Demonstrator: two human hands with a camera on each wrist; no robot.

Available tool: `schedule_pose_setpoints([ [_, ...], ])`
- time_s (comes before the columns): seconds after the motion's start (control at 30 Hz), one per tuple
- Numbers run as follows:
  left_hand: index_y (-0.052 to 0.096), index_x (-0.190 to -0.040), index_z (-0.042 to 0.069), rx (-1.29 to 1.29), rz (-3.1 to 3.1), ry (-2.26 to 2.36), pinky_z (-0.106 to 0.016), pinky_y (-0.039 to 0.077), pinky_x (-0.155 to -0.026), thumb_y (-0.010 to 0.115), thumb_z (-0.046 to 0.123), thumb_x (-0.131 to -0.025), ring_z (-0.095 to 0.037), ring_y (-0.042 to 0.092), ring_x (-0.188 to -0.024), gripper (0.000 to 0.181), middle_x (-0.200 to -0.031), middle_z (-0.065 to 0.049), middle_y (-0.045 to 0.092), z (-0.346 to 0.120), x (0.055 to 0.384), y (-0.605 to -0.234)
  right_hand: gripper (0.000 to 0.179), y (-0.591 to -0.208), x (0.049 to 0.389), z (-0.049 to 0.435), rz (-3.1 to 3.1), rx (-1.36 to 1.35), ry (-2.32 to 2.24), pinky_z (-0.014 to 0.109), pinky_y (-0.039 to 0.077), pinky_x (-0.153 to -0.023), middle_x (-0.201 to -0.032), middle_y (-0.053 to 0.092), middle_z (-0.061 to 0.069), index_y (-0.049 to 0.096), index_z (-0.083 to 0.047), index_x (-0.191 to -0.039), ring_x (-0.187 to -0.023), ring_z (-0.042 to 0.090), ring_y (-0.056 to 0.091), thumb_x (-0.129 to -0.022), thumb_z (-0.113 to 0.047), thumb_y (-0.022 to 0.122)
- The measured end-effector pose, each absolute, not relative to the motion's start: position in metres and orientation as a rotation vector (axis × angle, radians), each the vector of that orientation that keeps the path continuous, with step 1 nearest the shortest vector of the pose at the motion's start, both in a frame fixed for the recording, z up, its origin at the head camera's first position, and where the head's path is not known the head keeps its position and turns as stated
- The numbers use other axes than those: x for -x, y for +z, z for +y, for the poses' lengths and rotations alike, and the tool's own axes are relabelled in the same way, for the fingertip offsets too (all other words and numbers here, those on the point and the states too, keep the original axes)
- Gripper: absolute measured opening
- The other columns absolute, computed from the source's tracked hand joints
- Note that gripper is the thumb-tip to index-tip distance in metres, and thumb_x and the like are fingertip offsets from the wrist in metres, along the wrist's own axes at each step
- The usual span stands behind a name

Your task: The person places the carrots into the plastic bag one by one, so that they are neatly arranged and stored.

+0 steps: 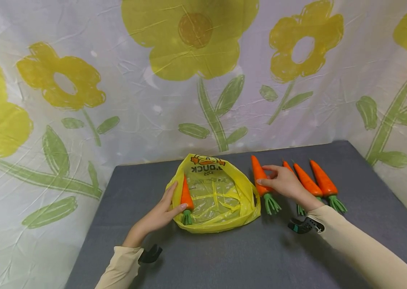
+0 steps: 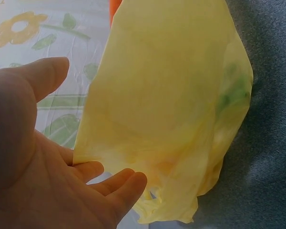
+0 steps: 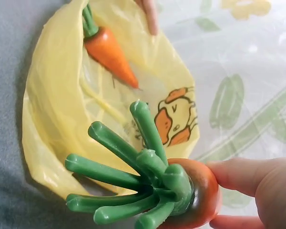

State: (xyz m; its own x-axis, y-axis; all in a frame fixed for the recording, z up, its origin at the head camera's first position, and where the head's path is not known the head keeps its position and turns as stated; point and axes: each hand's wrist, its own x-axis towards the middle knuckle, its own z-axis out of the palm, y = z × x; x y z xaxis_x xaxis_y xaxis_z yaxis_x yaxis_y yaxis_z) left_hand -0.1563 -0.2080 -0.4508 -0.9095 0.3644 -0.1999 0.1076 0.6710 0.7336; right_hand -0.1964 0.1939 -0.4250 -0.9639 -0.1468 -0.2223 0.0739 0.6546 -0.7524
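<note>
A yellow plastic bag printed with a duck lies with its mouth wide, and one orange carrot with green stalks rests inside its left part. My left hand is at the bag's left side, fingers extended against the plastic and thumb apart. To the right of the bag, my right hand pinches a second carrot between thumb and fingers. This carrot points away from me, its green stalks toward the right wrist camera.
Several more carrots lie side by side on the dark grey table, right of and partly behind my right hand. A curtain with yellow flowers rises behind the table's far edge. Each wrist wears a black strap.
</note>
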Motion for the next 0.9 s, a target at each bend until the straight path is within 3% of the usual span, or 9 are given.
schedule_pose_setpoints([
  [0.3,-0.003,-0.160,0.012,-0.381,2.562,1.096,-0.065,0.013,-0.120,0.055,0.045,-0.100,-0.041,0.004,-0.154,0.090,-0.167,-0.018,-0.001,-0.208,0.157,-0.452,0.071,-0.415,0.192,0.184,2.613,0.141,-1.231,0.033,0.053,-0.062,-0.108,0.065,0.020,0.044,-0.008,-0.149,-0.066,0.023,0.064,-0.090,-0.037,0.071],
  [0.5,-0.004,-0.160,0.012,-0.385,2.559,1.093,-0.065,0.012,-0.120,0.055,0.044,-0.100,-0.042,0.002,-0.154,0.090,-0.167,-0.018,-0.003,-0.207,0.157,-0.451,0.068,-0.410,0.189,0.175,2.579,0.185,-1.297,0.040,0.057,-0.065,-0.108,0.065,0.022,0.046,-0.007,-0.148,-0.065,0.019,0.062,-0.090,-0.033,0.072],
  [0.9,-0.003,-0.160,0.012,-0.384,2.560,1.091,-0.066,0.013,-0.120,0.055,0.047,-0.099,-0.042,0.003,-0.154,0.091,-0.167,-0.017,-0.002,-0.208,0.157,-0.450,0.065,-0.406,0.188,0.142,2.520,0.238,-1.341,0.041,0.060,-0.069,-0.112,0.066,0.021,0.049,-0.010,-0.146,-0.070,0.016,0.066,-0.090,-0.032,0.073],
])
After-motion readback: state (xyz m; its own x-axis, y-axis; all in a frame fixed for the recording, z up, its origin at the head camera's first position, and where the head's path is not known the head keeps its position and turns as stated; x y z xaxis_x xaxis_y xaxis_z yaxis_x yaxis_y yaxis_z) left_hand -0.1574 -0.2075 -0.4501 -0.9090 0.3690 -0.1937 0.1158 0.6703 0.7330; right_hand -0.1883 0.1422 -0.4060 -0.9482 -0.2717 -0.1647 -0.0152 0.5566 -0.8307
